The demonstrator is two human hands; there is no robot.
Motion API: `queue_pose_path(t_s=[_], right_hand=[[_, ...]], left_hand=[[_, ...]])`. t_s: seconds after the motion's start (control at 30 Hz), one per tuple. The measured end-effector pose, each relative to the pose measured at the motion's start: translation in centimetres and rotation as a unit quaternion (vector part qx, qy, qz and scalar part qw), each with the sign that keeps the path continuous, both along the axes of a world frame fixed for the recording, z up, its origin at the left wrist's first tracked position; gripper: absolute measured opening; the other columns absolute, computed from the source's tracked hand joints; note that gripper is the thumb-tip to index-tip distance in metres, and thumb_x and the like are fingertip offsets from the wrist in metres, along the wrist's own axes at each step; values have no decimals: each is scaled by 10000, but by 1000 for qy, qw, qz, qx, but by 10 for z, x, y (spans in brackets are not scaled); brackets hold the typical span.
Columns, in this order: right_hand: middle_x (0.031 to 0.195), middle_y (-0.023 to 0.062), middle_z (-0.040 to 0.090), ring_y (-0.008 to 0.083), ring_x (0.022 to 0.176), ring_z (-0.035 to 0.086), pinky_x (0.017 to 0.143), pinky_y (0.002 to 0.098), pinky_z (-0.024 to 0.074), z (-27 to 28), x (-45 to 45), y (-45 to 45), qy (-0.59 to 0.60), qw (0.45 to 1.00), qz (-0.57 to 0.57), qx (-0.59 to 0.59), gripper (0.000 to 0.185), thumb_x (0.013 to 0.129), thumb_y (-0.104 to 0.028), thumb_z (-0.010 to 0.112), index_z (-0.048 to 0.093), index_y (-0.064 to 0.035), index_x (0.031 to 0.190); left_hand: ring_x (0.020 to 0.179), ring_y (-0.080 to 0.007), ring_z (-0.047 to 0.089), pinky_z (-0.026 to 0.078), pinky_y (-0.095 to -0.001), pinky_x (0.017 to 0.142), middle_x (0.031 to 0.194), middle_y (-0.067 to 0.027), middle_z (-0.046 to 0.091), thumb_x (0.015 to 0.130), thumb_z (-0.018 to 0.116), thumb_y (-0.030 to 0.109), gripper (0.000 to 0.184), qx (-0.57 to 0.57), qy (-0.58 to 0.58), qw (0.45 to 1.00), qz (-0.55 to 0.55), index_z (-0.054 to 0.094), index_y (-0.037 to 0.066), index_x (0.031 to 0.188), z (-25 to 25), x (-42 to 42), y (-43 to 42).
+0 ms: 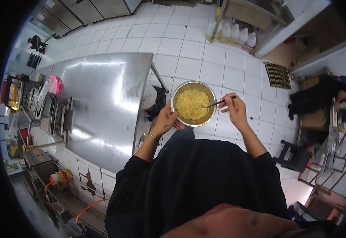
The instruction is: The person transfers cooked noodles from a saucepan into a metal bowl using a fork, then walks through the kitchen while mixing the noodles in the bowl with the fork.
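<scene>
Left hand (166, 120) curled tight on the bowl's (207, 90) near-left rim, right hand (235, 111) pinching a utensil (216, 104) slanting left into noodles (191, 104).

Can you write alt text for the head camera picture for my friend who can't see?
A left hand holds a round silver metal bowl of pale yellow noodles while the right hand holds a thin dark utensil in them. A shiny steel table stands left, on white tiled floor.
</scene>
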State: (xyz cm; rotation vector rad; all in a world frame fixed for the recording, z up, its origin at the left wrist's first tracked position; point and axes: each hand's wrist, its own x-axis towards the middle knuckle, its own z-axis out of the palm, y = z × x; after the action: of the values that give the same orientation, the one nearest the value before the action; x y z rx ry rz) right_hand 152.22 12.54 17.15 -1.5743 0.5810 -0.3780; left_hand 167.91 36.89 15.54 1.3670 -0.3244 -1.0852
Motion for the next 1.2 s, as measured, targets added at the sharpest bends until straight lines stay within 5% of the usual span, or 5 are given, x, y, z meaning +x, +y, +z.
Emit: queue_pose_path(t_s=[0.13,0.37,0.9,1.03,1.2], right_hand=[[852,73,672,164,784,688,655,275,517,61,99,-73,-68,928,92,-354,201,993,-171,549,604,19,960],[791,66,659,123,630,622,578,249,477,34,259,-151,-20,998,49,-16,257,1024,-213,493,587,16,954],[823,51,652,237,718,575,652,355,435,105,633,-307,-230,772,287,-518,80,837,-52,668,617,-33,896],[811,51,662,119,641,563,639,260,430,17,757,-289,-92,968,217,-87,190,992,-178,538,587,-5,930],[780,90,690,74,654,560,649,217,431,-34,913,-244,15,902,430,-7,285,1028,-264,473,583,-12,954]], left_hand=[[588,-264,696,609,-316,503,867,-223,664,945,376,31,556,-23,-19,999,27,203,11,1474,6,78,-60],[562,-244,692,603,-306,491,800,-187,660,908,397,-1,590,-63,-8,997,51,226,16,1472,27,202,-157],[551,-241,683,594,-321,469,758,-178,666,927,397,15,618,-53,23,947,315,153,41,1493,17,475,-295],[557,-244,684,601,-329,487,754,-180,661,933,390,19,630,-23,21,919,392,149,74,1512,19,544,-285],[589,-265,698,617,-338,521,796,-202,666,918,371,10,657,-20,30,898,439,122,93,1521,-15,619,-249]])
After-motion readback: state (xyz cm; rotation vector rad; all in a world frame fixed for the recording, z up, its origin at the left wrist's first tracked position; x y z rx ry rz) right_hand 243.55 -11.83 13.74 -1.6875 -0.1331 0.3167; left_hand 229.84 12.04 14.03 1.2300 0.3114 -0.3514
